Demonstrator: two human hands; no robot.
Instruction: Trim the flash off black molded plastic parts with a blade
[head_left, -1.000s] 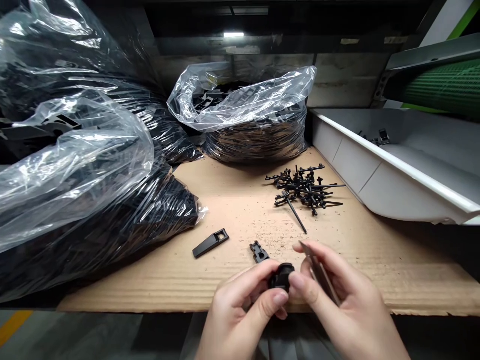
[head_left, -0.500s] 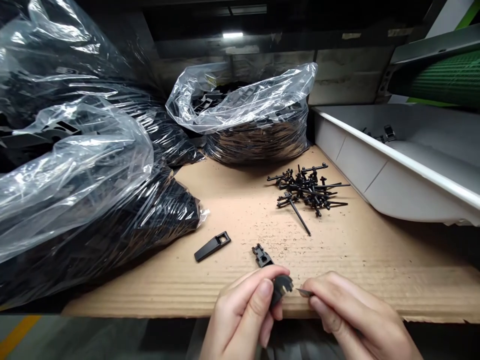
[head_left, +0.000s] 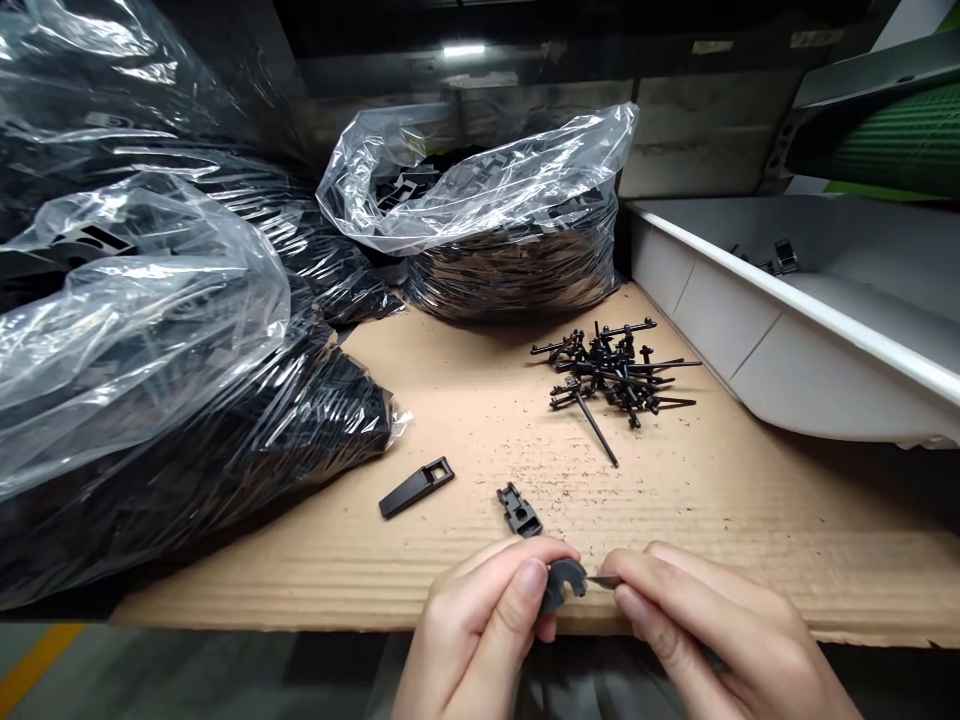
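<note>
My left hand (head_left: 484, 630) pinches a small black curved plastic part (head_left: 562, 583) between thumb and fingers at the front edge of the cardboard sheet (head_left: 480, 420). My right hand (head_left: 720, 640) holds a thin metal blade (head_left: 602, 581), whose tip touches the right side of that part. Just beyond my fingers lies a small black clip (head_left: 519, 509). A flat black piece with a square hole (head_left: 415, 487) rests further left. A heap of black pin-like fasteners (head_left: 611, 375) sits at the mid right of the cardboard.
Clear plastic bags full of black parts fill the left side (head_left: 150, 330) and the back (head_left: 495, 220). A white tray (head_left: 795, 330) holding a few black pieces stands at the right. A green ribbed surface (head_left: 892, 150) is at the upper right.
The right hand turned the blade from upright to flat and brought its tip against the black part. Both hands dropped slightly toward the cardboard's front edge.
</note>
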